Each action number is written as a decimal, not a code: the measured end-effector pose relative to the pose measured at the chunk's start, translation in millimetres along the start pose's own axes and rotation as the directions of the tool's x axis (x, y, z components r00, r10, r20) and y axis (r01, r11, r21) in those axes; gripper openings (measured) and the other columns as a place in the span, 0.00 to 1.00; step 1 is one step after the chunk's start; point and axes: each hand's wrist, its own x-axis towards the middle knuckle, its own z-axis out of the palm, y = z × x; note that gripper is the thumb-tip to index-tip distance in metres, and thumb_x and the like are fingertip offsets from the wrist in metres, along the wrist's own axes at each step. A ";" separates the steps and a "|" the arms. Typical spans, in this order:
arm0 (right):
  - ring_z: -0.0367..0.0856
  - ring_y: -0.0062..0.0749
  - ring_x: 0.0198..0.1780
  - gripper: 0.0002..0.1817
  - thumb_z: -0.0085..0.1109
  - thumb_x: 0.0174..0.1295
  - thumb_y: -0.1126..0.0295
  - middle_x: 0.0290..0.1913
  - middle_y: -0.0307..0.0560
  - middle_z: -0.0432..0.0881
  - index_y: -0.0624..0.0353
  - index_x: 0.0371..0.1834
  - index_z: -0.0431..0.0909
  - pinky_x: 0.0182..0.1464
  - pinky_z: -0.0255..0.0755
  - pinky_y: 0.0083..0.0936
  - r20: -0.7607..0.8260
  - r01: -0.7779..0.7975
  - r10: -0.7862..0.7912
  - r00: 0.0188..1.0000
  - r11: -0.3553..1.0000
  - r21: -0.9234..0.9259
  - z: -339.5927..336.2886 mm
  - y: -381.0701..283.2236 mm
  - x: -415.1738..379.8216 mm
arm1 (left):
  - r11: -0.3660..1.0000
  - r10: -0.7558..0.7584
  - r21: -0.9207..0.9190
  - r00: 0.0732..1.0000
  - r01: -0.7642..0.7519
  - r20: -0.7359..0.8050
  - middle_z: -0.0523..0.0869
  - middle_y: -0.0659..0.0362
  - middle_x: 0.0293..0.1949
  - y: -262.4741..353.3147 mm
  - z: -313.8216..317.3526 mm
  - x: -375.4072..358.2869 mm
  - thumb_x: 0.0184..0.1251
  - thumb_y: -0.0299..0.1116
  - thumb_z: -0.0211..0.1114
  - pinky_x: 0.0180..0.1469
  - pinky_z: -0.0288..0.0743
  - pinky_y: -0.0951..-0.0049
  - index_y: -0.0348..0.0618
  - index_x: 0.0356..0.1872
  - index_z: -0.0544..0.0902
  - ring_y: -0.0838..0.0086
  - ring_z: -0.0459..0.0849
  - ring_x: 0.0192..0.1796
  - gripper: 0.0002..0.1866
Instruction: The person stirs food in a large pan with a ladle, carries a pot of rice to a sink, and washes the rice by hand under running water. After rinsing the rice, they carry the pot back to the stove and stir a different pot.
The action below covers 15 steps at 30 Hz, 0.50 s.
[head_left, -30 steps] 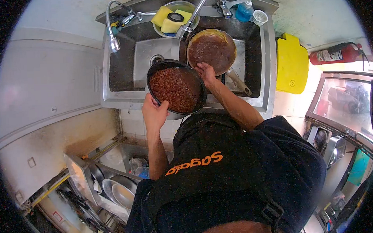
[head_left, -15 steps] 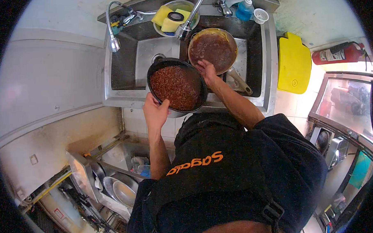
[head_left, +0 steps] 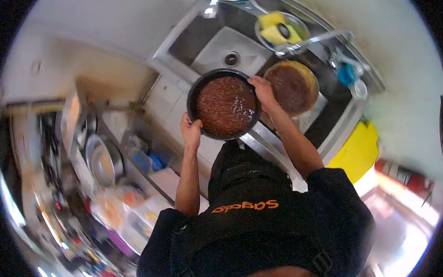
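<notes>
Hands [head_left: 191, 132] grip black pan [head_left: 225, 105] rim, arms outstretched

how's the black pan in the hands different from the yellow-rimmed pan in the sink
The black round pan is held up by the left hand and right hand; the yellow-rimmed round pan rests in the steel sink. The black one holds reddish-brown grainy food; the other holds smooth brown liquid. Both are round and similar in size.

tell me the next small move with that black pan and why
Probably carry the black pan level, clear of the sink. Both the left hand and right hand grip its rim, it is full of wet reddish-brown contents, and it sits over the sink's front edge beside the dirty frying pan.
</notes>
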 end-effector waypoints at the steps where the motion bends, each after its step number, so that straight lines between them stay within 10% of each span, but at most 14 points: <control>1: 0.72 0.25 0.34 0.12 0.50 0.53 0.67 0.31 0.42 0.77 0.65 0.34 0.76 0.38 0.66 0.23 0.062 0.147 -0.136 0.989 0.953 -0.265 1.4 0.0 6.3 | 0.996 -0.077 0.029 0.995 0.079 -0.056 0.69 0.66 0.19 -18.7 -7.7 -17.2 0.37 0.17 0.52 0.21 0.59 0.82 0.39 0.23 0.69 0.83 0.65 0.21 0.09; 3: 0.75 0.35 0.39 0.16 0.53 0.51 0.65 0.37 0.50 0.78 0.64 0.40 0.74 0.45 0.65 0.26 0.149 0.150 -0.103 0.983 0.923 -0.354 9.7 -2.8 -8.8 | 0.990 -0.132 -0.077 0.976 0.121 -0.174 0.69 0.66 0.18 -34.0 -13.5 -43.9 0.35 0.16 0.51 0.20 0.58 0.82 0.39 0.23 0.68 0.83 0.65 0.20 0.10; 6: 0.74 0.36 0.37 0.14 0.53 0.52 0.65 0.34 0.50 0.76 0.65 0.37 0.72 0.44 0.65 0.28 0.402 0.562 -0.406 0.821 0.696 -0.447 30.9 -14.5 -42.1 | 0.957 -0.097 -0.291 0.930 -0.011 -0.355 0.69 0.66 0.19 -38.8 -18.1 -103.7 0.34 0.15 0.50 0.20 0.58 0.82 0.38 0.27 0.71 0.83 0.66 0.20 0.13; 15: 0.58 0.23 0.27 0.14 0.56 0.52 0.65 0.22 0.36 0.61 0.64 0.24 0.63 0.32 0.59 0.22 0.840 0.766 -0.155 0.519 0.520 -0.377 106.0 -15.2 -209.2 | 0.899 -0.139 -0.380 0.683 -0.216 -0.717 0.72 0.64 0.21 -21.6 -62.5 -323.5 0.37 0.17 0.52 0.24 0.61 0.81 0.37 0.32 0.73 0.81 0.69 0.23 0.15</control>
